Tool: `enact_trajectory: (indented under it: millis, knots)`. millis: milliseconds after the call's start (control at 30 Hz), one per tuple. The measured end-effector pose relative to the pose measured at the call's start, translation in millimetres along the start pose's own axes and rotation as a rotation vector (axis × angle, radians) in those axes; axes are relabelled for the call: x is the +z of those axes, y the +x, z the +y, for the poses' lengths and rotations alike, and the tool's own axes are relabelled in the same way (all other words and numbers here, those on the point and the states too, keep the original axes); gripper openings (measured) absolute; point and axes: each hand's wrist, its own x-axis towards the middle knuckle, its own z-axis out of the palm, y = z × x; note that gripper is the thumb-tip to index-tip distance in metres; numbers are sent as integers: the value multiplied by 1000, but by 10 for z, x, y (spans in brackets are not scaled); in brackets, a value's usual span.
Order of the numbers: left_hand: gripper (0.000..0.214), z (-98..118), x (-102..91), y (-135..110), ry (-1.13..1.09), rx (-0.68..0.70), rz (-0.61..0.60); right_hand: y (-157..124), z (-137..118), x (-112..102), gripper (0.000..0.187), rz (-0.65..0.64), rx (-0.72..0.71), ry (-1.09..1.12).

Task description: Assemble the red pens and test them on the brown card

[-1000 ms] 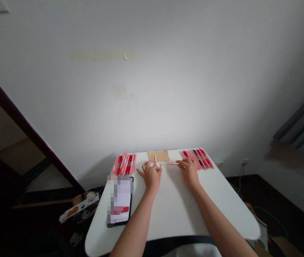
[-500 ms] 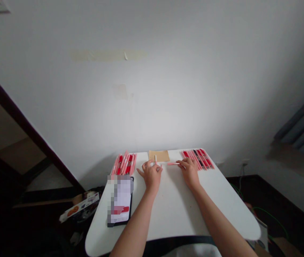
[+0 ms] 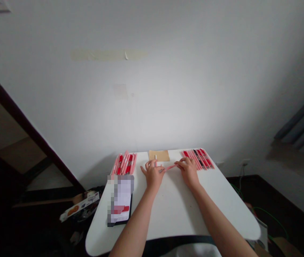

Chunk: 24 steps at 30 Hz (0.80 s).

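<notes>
Between my hands a slim pink pen (image 3: 171, 166) is held nearly level over the table. My right hand (image 3: 188, 171) grips its right end between thumb and fingers. The left end, with a greyish tip, meets the fingertips of my left hand (image 3: 153, 175). A small pink and white stick-like piece (image 3: 155, 157) stands up at the left hand's fingers; whether the hand grips it too I cannot tell. Pink and red pens (image 3: 125, 163) lie grouped to the left, while more pink, red and black pens (image 3: 197, 159) lie in a row beside my right hand.
A brown paper piece (image 3: 162, 155) lies at the back edge of the white table (image 3: 173, 210), against the wall. A phone (image 3: 121, 201) rests on the left side, partly pixelated. Boxes and clutter (image 3: 81, 207) are on the floor at the left.
The pen in my right hand has shifted from apart to meeting the left fingertips, and now slants slightly. My left hand has moved a little to the right.
</notes>
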Motion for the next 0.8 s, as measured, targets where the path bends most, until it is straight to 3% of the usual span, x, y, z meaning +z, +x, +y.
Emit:
enact_trajectory:
  millis: [800]
  knots:
    - [7, 25, 17, 6, 84, 62, 20, -4, -6, -20, 23, 1, 45, -49]
